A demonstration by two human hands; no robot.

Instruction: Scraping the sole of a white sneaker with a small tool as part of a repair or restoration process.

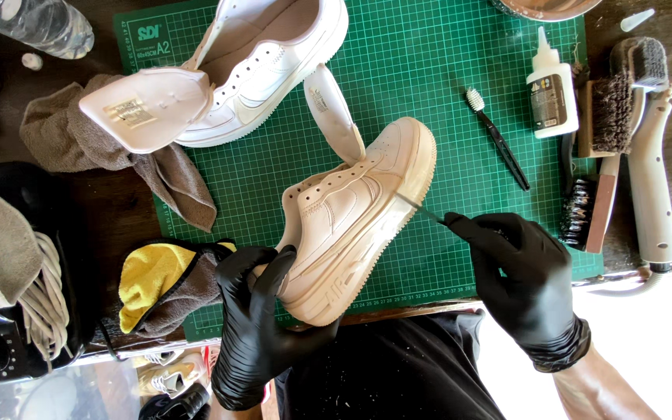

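Head view looks straight down on my two hands in black gloves, working over a green gridded cutting mat (445,70). My left hand (254,327) is clamped around the heel of a cream-white low-top leather sneaker (351,218), fingers wrapped over the collar, holding it on its side with the toe pointing away from me and its tongue sticking up. My right hand (526,284) is closed on a thin dark tool (421,208), the fingers pinched together on its handle; the tip touches the shoe's midsole edge near the toe.

The shoe sits over the near half of the mat, its heel hanging just past the mat's front edge. Open mat shows to the right of the toe, between the shoe and a small black-handled toothbrush (498,138). Beyond that, along the mat's right edge, stand a white squeeze bottle with a pointed nozzle (551,89) and several stiff bristle brushes (616,117), crowded close together.

At the far left of the mat lies a second white sneaker (258,70) with its tongue pulled out, partly resting on a brown-grey cloth (110,148). A yellow and grey cloth (161,284) is bunched just beside my left hand at the mat's front left corner, so that side is tight.
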